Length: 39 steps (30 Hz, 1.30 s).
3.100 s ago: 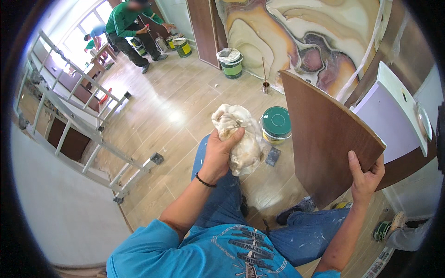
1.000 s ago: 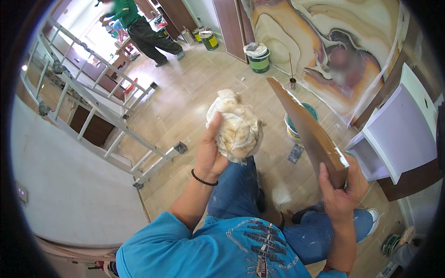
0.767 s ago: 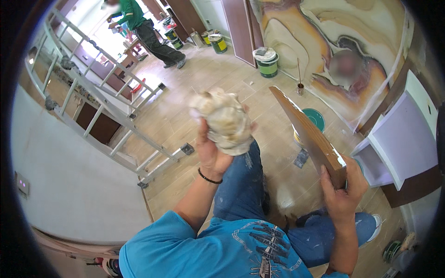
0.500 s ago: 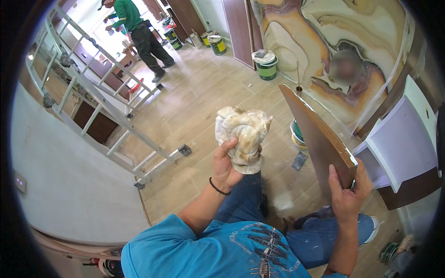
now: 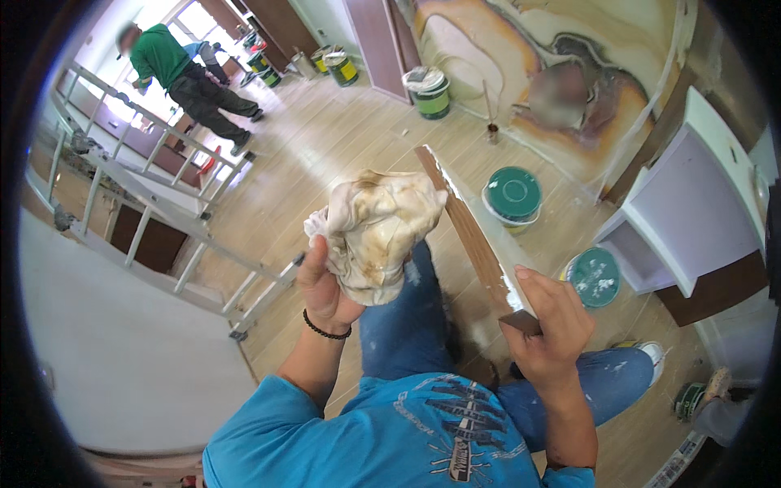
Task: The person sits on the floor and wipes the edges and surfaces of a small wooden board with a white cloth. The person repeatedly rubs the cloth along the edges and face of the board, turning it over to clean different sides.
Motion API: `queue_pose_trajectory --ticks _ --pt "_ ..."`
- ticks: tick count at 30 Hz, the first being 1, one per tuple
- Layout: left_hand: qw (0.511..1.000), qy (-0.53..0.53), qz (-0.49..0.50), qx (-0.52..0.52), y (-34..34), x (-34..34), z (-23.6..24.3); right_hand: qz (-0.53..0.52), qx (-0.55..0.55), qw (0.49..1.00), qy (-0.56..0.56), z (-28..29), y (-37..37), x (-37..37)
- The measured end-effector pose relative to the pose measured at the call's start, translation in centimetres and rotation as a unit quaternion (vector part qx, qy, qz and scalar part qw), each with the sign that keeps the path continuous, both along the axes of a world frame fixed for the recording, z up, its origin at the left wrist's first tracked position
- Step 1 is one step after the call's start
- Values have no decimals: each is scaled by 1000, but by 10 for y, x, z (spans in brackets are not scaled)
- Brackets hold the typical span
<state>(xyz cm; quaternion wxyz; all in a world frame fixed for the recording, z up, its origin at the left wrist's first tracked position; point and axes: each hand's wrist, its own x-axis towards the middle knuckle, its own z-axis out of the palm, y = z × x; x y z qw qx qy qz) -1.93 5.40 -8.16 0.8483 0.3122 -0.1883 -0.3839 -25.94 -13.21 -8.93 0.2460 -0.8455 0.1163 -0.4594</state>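
The left hand (image 5: pixel 329 285) grips a crumpled, brown-stained white cloth (image 5: pixel 378 232), thumb on its near left side. The right hand (image 5: pixel 553 325) grasps the near end of a board (image 5: pixel 468 232), thumb on the left and fingers on the right. The board is ahead of the person, right of the cloth; its long axis runs from near right to far left, narrow edge turned up and streaked white. The cloth's right corner meets the board in view; contact cannot be told. Two green-lidded buckets (image 5: pixel 514 195) stand to the board's right.
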Motion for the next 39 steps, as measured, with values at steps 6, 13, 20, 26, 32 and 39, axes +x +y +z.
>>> queue_pose_trajectory --ticks 6,13,20,26,32,39 --pt "864 -456 181 116 23 -1 11 -19 -3 1000 6 -14 41 26" --pt "750 -636 82 162 28 2 29 -4 -31 999 22 -20 49 35" --pt "788 -586 39 183 17 -8 36 -4 -39 999 21 -21 47 34" --pt "818 -543 17 188 12 -12 38 -2 -31 999 21 -21 47 34" --pt "650 -712 15 265 14 -5 75 -13 -45 999 16 -25 48 34" --pt "655 -706 -49 265 9 -7 89 -22 -49 998 11 -24 53 35"
